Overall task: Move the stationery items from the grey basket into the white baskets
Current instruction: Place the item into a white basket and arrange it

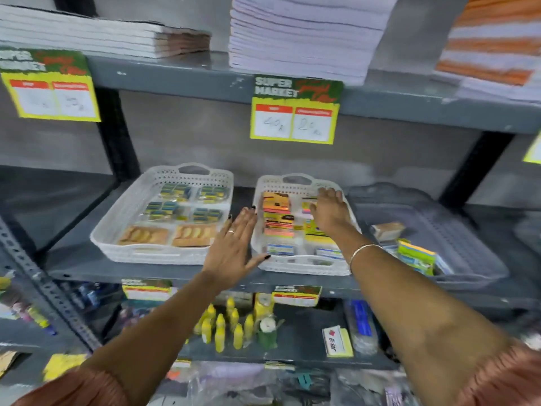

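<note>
Two white baskets stand side by side on the grey middle shelf. The left white basket (117, 227) holds rows of small packets. The right white basket (295, 266) holds colourful sticky-note packs (278, 221). A grey basket (468, 253) to the right still contains a brown pack (388, 230) and a green-yellow pack (415, 254). My left hand (234, 244) hovers flat with spread fingers at the right white basket's left rim, holding nothing. My right hand (330, 210) reaches into the far right part of that basket, palm down over the packs; whether it grips one is hidden.
Price cards (294, 112) hang from the upper shelf edge, which carries stacks of notebooks (304, 33). The lower shelf holds yellow glue bottles (225, 326) and other packets. A black upright post (117, 133) stands behind the left basket.
</note>
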`<move>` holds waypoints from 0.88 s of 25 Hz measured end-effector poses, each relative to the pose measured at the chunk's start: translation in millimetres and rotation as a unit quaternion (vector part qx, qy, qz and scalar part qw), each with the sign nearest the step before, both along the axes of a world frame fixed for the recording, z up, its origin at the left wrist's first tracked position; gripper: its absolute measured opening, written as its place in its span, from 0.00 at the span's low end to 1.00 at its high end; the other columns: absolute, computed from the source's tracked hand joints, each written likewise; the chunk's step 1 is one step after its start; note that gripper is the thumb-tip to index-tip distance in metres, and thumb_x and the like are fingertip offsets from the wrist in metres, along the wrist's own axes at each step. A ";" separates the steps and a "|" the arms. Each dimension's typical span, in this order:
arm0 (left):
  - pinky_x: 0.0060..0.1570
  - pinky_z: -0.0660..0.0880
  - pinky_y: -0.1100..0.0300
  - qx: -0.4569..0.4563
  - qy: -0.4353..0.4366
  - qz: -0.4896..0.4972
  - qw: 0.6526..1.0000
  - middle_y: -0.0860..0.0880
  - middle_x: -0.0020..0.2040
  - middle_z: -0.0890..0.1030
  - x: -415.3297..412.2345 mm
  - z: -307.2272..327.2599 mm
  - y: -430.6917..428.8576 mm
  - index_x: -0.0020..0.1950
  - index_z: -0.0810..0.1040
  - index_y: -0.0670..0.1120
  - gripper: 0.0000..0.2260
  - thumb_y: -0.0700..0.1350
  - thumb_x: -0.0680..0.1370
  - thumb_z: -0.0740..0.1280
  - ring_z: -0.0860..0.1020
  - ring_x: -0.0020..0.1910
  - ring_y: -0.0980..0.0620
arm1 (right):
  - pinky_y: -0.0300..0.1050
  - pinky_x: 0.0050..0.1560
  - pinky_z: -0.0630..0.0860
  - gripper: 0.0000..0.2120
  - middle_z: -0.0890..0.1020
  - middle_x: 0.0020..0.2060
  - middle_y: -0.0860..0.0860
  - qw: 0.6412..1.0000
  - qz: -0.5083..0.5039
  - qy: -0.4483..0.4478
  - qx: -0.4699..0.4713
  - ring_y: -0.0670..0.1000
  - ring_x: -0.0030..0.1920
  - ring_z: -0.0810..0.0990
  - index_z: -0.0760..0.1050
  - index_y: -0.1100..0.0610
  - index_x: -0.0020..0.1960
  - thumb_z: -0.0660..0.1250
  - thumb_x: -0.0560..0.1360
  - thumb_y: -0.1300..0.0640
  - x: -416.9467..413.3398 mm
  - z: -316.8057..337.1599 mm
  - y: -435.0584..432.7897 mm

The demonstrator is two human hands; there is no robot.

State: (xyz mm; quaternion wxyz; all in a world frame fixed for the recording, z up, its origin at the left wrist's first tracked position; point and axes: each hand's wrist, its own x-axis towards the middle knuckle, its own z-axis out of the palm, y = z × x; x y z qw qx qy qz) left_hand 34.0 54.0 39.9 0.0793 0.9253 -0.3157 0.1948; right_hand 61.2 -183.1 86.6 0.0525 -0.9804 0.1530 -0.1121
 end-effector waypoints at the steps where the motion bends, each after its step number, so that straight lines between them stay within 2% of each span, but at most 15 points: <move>1: 0.70 0.53 0.51 0.009 0.007 -0.018 1.000 0.40 0.72 0.65 -3.1 -6.9 -14.5 0.71 0.60 0.37 0.39 0.67 0.75 0.40 0.61 0.71 0.44 | 0.54 0.67 0.68 0.21 0.69 0.68 0.61 0.999 -0.032 0.000 -0.002 0.60 0.71 0.64 0.64 0.62 0.71 0.58 0.79 0.56 -9.1 -4.1 -23.1; 4: 0.71 0.54 0.50 0.046 0.024 -0.053 0.997 0.41 0.73 0.61 -5.2 -26.0 -36.8 0.72 0.57 0.38 0.40 0.67 0.75 0.38 0.59 0.72 0.45 | 0.55 0.68 0.67 0.20 0.69 0.69 0.61 0.990 -0.138 0.018 0.014 0.60 0.71 0.66 0.65 0.61 0.71 0.56 0.79 0.61 -38.0 -15.0 -81.9; 6: 0.69 0.62 0.48 0.061 0.026 -0.048 0.997 0.41 0.72 0.63 -3.7 -29.7 -42.2 0.72 0.58 0.38 0.40 0.67 0.74 0.36 0.61 0.71 0.44 | 0.55 0.70 0.65 0.20 0.68 0.70 0.61 0.981 -0.186 0.057 0.024 0.60 0.72 0.65 0.65 0.62 0.71 0.56 0.80 0.59 -57.0 -22.3 -111.2; 9: 0.65 0.67 0.47 0.084 0.032 -0.024 0.996 0.41 0.70 0.67 -5.6 -29.2 -42.8 0.71 0.61 0.38 0.39 0.66 0.75 0.38 0.66 0.69 0.44 | 0.57 0.74 0.60 0.27 0.63 0.74 0.60 0.961 -0.228 0.155 0.029 0.61 0.74 0.62 0.57 0.63 0.75 0.59 0.79 0.57 -81.1 -35.6 -140.3; 13: 0.70 0.56 0.53 0.071 0.029 -0.017 0.997 0.42 0.72 0.64 -7.3 -32.3 -43.6 0.72 0.57 0.39 0.39 0.67 0.74 0.38 0.62 0.71 0.45 | 0.65 0.73 0.58 0.30 0.56 0.76 0.61 0.942 -0.210 0.258 0.036 0.64 0.76 0.57 0.52 0.62 0.77 0.59 0.79 0.60 -88.7 -44.2 -155.7; 16: 0.68 0.50 0.56 0.071 0.033 -0.006 0.997 0.42 0.72 0.64 -10.2 -31.3 -44.2 0.72 0.58 0.39 0.40 0.68 0.74 0.38 0.63 0.71 0.45 | 0.64 0.71 0.63 0.34 0.52 0.78 0.61 0.929 -0.185 0.319 0.033 0.65 0.75 0.58 0.45 0.63 0.78 0.57 0.77 0.67 -86.7 -39.6 -161.1; 20: 0.69 0.56 0.53 0.067 0.025 0.003 0.997 0.43 0.73 0.63 -10.8 -33.3 -44.2 0.73 0.55 0.40 0.40 0.69 0.73 0.37 0.61 0.71 0.47 | 0.66 0.73 0.59 0.31 0.54 0.77 0.61 0.934 -0.172 0.312 -0.014 0.65 0.76 0.56 0.49 0.63 0.78 0.56 0.78 0.66 -87.4 -42.1 -160.3; 22: 0.68 0.57 0.51 0.066 0.025 0.004 0.998 0.43 0.72 0.63 -11.6 -33.5 -44.9 0.73 0.56 0.40 0.40 0.68 0.73 0.37 0.62 0.71 0.47 | 0.62 0.73 0.61 0.30 0.57 0.76 0.61 0.941 -0.167 0.294 -0.030 0.64 0.76 0.57 0.52 0.63 0.77 0.58 0.78 0.66 -87.7 -41.6 -158.6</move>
